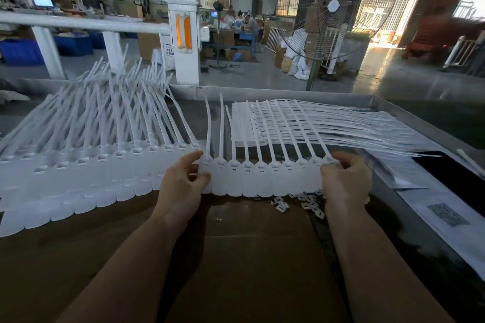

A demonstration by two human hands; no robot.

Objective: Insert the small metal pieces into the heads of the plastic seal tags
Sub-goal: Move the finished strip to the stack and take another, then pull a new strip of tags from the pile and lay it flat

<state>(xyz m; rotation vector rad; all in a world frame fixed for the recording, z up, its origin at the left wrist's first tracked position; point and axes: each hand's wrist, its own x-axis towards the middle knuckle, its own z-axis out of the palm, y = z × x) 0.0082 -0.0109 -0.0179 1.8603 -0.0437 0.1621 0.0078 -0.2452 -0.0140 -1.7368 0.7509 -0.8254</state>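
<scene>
Left hand (183,178) and right hand (346,178): each pinching one end of a joined strip of seal tags (262,178). Small metal pieces (301,200): loose, just below strip, by the right hand. Finished tag rows (78,165): left of the grip. Stacked tags (288,120): beyond it.

Dim foreground, daylight glaring through the far-right doorway (380,5) — wide-angle bending and blur at the edges.

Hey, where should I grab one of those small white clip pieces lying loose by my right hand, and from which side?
Probably pinch a small white clip piece across its two outer edges, coming straight down from above. It lies flat on the brown cardboard sheet, so nothing offers a grip underneath. Choose one at the pile's near edge, clear of the right hand and the white plastic tag strip.
</scene>
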